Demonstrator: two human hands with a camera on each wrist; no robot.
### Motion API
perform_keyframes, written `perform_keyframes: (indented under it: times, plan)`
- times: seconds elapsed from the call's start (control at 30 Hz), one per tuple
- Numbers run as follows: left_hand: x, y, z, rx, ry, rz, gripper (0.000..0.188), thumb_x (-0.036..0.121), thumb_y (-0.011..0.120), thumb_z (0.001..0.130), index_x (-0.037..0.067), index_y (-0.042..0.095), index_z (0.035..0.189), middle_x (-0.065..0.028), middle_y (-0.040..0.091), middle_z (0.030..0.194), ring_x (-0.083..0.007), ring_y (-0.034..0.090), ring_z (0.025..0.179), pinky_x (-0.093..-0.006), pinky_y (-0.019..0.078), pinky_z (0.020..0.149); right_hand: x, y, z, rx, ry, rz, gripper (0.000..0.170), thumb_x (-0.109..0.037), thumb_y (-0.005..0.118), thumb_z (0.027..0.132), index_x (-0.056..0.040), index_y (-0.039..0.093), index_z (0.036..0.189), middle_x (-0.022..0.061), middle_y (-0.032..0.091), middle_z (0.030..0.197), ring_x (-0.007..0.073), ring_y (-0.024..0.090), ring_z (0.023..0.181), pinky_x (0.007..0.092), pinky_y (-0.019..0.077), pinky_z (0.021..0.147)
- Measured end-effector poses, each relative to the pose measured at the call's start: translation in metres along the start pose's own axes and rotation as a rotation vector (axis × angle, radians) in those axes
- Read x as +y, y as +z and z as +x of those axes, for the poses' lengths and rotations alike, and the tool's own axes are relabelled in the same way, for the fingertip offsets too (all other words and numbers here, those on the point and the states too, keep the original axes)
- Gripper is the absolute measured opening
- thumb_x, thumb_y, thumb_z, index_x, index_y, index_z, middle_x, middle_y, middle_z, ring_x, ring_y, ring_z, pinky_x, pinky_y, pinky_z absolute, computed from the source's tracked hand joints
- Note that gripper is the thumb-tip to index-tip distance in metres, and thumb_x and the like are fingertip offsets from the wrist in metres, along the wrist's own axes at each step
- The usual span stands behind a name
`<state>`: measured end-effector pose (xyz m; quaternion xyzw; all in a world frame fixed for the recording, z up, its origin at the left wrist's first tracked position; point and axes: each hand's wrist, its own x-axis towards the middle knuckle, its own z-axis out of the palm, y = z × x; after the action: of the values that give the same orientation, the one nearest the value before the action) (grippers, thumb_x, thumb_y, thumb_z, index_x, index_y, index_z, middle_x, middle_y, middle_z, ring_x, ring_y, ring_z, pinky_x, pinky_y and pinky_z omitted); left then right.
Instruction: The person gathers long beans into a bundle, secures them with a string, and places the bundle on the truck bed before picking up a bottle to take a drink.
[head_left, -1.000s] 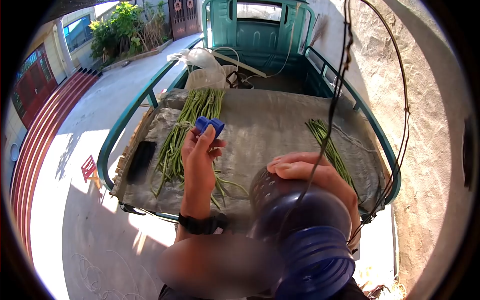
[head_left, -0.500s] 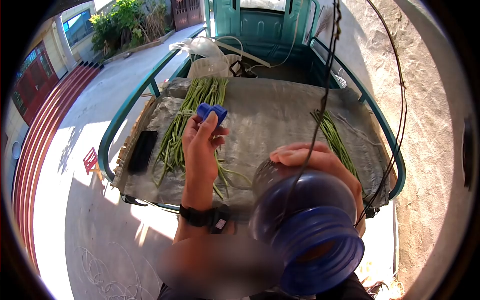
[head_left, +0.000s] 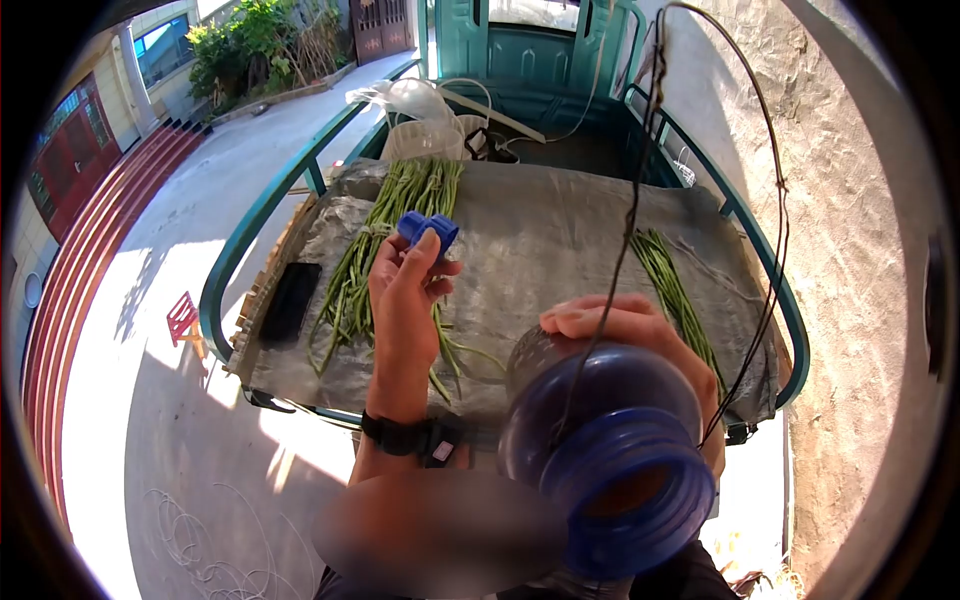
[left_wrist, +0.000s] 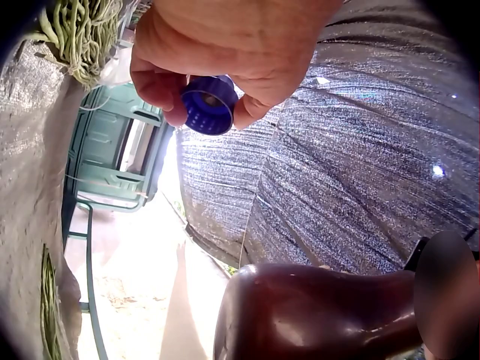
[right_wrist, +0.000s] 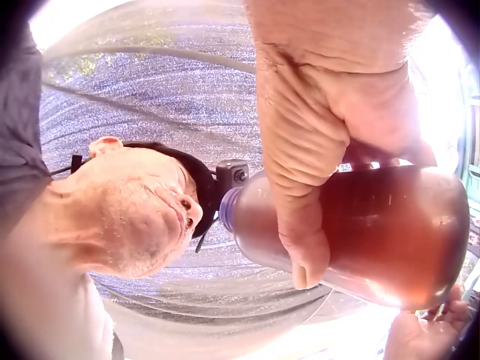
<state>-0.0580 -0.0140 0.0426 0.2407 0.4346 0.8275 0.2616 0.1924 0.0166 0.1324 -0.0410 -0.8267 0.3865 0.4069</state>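
In the head view my left hand is raised over the truck bed, pinching a blue screw cap between thumb and fingers. The left wrist view shows the hollow underside of that cap. My right hand grips a large clear plastic bottle round its body, thumb on one side. Reddish-brown liquid fills much of the bottle in the right wrist view. It lies tilted, its uncapped blue neck close to the person's head.
A bundle of long green beans lies on the grey sheet at left, beside a black phone. More beans lie at right. Green rails border the bed. A dark wire hangs before the bottle. White buckets stand behind.
The bottle's mouth has risen slightly and shows more of its opening than a second ago. The view has shifted a little; the left hand keeps its hold on the cap.
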Motion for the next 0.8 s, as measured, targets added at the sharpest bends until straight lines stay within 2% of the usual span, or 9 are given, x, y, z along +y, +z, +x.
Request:
perform_keyframes:
  times: [0.13,0.23,0.53,0.8]
  plan:
    - [0.003,0.001,-0.002,-0.002,0.015,0.003,0.036,0.034,0.076,0.096,0.006,0.062,0.115,-0.0023,0.067,0.100,-0.0119,0.068,0.081,-0.0257,0.0491,0.069,-0.003,0.001,-0.001,0.014,0.013,-0.008,0.054,-0.006,0.087,0.075,-0.0044,0.069,0.126,0.0170,0.069,0.123,0.0312,0.071,0.113,0.0373,0.0565,0.095]
    - [-0.002,-0.002,0.002,-0.010,-0.004,0.036,0.038,0.041,0.076,0.094,0.012,0.063,0.114,0.0017,0.067,0.099,-0.0113,0.067,0.083,-0.0247,0.0490,0.071,-0.002,0.000,-0.001,0.009,-0.001,-0.002,0.054,-0.006,0.087,0.075,-0.0044,0.069,0.126,0.0170,0.069,0.123,0.0312,0.071,0.113,0.0375,0.0566,0.095]
    - [-0.005,-0.003,0.003,-0.008,-0.011,0.007,0.030,0.033,0.074,0.098,0.011,0.063,0.116,0.0006,0.069,0.099,-0.0126,0.069,0.080,-0.0246,0.0497,0.068,0.004,-0.003,-0.004,-0.023,-0.045,0.040,0.055,-0.008,0.088,0.075,-0.0035,0.069,0.127,0.0177,0.068,0.124,0.0319,0.071,0.111,0.0384,0.0570,0.095]
    - [-0.004,-0.001,0.002,-0.010,-0.008,0.001,0.033,0.033,0.074,0.098,0.009,0.062,0.116,-0.0011,0.068,0.099,-0.0131,0.069,0.080,-0.0254,0.0501,0.068,-0.009,-0.006,-0.004,-0.014,-0.054,0.011,0.052,-0.007,0.086,0.078,-0.0040,0.069,0.127,0.0179,0.068,0.123,0.0322,0.070,0.113,0.0394,0.0569,0.097]
